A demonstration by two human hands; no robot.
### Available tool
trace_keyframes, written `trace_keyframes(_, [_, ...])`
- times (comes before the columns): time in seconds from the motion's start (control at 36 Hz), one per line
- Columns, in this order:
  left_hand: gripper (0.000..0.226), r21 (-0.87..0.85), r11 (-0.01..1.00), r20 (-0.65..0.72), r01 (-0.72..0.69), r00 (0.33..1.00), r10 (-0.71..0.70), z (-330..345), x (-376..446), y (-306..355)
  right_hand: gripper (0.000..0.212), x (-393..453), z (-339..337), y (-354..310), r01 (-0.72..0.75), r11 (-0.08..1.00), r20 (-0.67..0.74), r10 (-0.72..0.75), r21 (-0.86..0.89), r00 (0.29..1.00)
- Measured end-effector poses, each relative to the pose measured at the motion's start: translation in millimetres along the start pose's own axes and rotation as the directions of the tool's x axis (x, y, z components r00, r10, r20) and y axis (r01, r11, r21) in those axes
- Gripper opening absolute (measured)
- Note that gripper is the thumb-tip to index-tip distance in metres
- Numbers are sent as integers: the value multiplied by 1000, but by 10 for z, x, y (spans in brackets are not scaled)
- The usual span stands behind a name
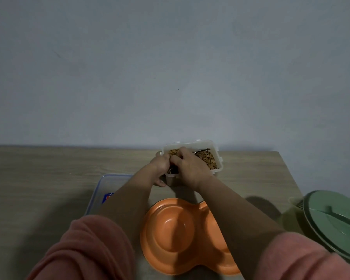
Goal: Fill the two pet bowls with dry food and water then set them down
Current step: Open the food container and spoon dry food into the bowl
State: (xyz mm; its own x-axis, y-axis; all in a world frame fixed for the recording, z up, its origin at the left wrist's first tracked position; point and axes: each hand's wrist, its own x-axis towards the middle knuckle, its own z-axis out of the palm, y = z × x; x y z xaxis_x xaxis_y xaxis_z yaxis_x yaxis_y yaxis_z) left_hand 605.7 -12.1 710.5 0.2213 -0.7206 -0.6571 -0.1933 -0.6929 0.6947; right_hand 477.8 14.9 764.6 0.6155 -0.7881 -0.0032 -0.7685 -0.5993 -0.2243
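A clear plastic food container (pixel 217 158) full of brown dry food (pixel 209 159) stands at the table's far edge. My left hand (pixel 160 168) grips its near left corner, thumb down the front wall. My right hand (pixel 187 166) reaches into the container from above, its fingers curled down into the food. What they hold is hidden. A small metal piece (pixel 198 152) shows just right of that hand. The orange double pet bowl (pixel 176 237) lies in front of me between my forearms. Its left basin holds nothing, and my right arm covers its right basin.
The container's clear lid (pixel 107 188), blue-rimmed with a sticker, lies flat on the wooden table (pixel 49 178) to the left. A green vessel with a lid (pixel 335 223) sits at the right edge. A grey wall rises behind the table.
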Motion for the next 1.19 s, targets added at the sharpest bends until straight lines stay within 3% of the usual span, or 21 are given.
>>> trace_keyframes(0.17, [48, -36, 998, -4, -52, 999, 52, 11, 0, 60, 33, -79, -68, 41, -1, 1000, -181, 5, 19, 984])
trace_keyframes(0.33, [51, -120, 992, -15, -42, 999, 40, 19, -89, -28, 15, -135, -108, 105, -129, 981, -324, 170, 146, 931])
trace_keyframes(0.42, [54, -188, 982, -19, -35, 999, 32, -38, -172, -106, 23, -202, -236, 92, -186, 946, -352, 274, 264, 895])
trace_keyframes(0.53, [33, -269, 962, -61, -57, 997, 42, -115, -457, -119, 29, -338, -421, -7, -193, 897, -422, 366, 397, 830])
trace_keyframes(0.64, [47, -312, 946, -72, -86, 995, 67, -211, -582, -171, 31, -475, -649, -152, -205, 844, -455, 453, 495, 766])
trace_keyframes(0.75, [46, -304, 941, -77, -151, 988, 134, -238, -1002, -122, 31, -614, -820, -270, -179, 792, -487, 518, 584, 703])
trace_keyframes(1.03, [50, -360, 886, -191, -293, 952, 238, -268, -1580, -307, 37, -922, -1116, -416, -53, 803, -658, 522, 593, 543])
trace_keyframes(1.11, [52, -348, 888, -203, -300, 949, 241, -282, -1665, -373, 38, -988, -1141, -412, -38, 751, -624, 574, 659, 530])
trace_keyframes(1.19, [49, -340, 884, -232, -319, 940, 250, -298, -1738, -419, 36, -1070, -1167, -425, -51, 686, -549, 621, 725, 560])
